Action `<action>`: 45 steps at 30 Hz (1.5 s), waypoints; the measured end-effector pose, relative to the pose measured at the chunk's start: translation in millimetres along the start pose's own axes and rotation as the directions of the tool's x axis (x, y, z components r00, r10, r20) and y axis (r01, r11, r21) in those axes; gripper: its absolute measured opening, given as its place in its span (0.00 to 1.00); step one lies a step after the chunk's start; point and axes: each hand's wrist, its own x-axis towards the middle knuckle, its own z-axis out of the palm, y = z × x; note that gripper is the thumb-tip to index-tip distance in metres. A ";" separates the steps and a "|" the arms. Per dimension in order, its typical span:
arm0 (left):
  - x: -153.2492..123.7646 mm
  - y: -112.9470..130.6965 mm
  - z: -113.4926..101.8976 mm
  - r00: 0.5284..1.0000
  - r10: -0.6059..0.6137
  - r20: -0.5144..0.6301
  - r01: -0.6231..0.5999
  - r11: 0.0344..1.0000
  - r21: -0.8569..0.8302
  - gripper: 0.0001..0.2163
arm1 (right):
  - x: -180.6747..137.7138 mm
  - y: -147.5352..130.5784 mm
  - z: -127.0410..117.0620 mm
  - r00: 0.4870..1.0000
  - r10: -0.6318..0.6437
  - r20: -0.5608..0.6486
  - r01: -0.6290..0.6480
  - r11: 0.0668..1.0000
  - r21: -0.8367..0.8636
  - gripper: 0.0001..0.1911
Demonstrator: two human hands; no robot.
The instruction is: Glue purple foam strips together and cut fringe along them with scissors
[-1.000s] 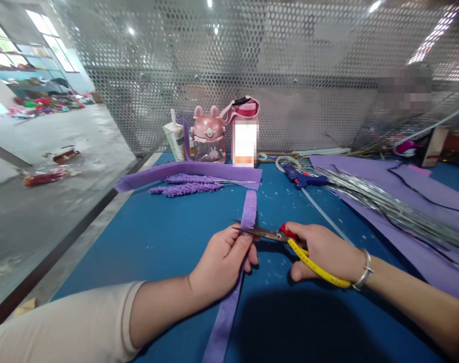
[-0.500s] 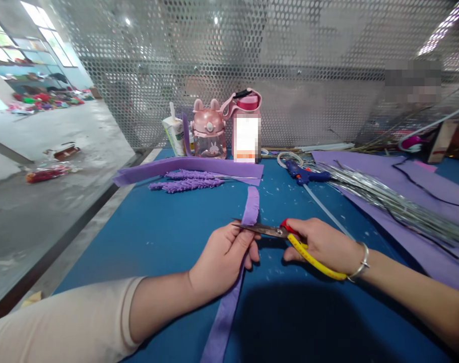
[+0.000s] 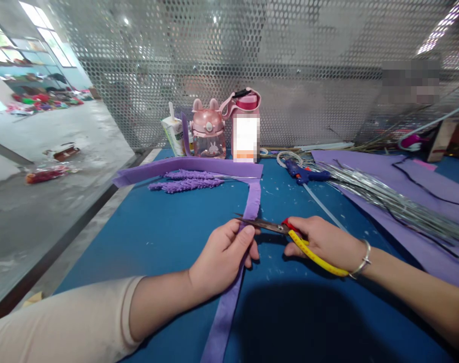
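A long purple strip (image 3: 222, 315), of felt or paper, runs from the front edge of the view up through my left hand (image 3: 223, 257), which pinches it between thumb and fingers. Beyond the thumb, the strip's far end shows small cuts along its right edge. My right hand (image 3: 320, 242) grips scissors (image 3: 272, 227) with one red and one yellow handle. Their dark blades lie across the strip just above my left thumb, tips pointing left. Whether the blades are fully closed is hard to make out.
Fringed purple flower sprigs (image 3: 187, 181) and a folded purple band (image 3: 157, 169) lie behind my hands. Two pink bottles (image 3: 208, 131) and a drink carton (image 3: 173, 135) stand farther back. At right are a blue glue gun (image 3: 305, 174), silvery wires (image 3: 388, 196) and purple sheets (image 3: 437, 252).
The scissors have shifted slightly, their blades now sitting a little farther up the strip from my left thumb. The strip's far end reaches a bit farther away; my left hand stays nearly still.
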 end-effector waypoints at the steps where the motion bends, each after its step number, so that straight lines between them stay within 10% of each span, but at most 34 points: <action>1: -0.1 0.7 -0.1 1.000 -0.002 0.006 0.001 1.000 0.007 0.13 | -0.4 0.9 -0.9 1.000 0.007 -0.001 -0.007 1.000 0.007 0.18; 45: 7.0 -4.6 -0.9 0.997 0.069 0.043 -0.073 0.991 0.109 0.12 | -3.6 -5.1 -8.2 0.999 -0.032 0.033 0.034 0.998 -0.050 0.28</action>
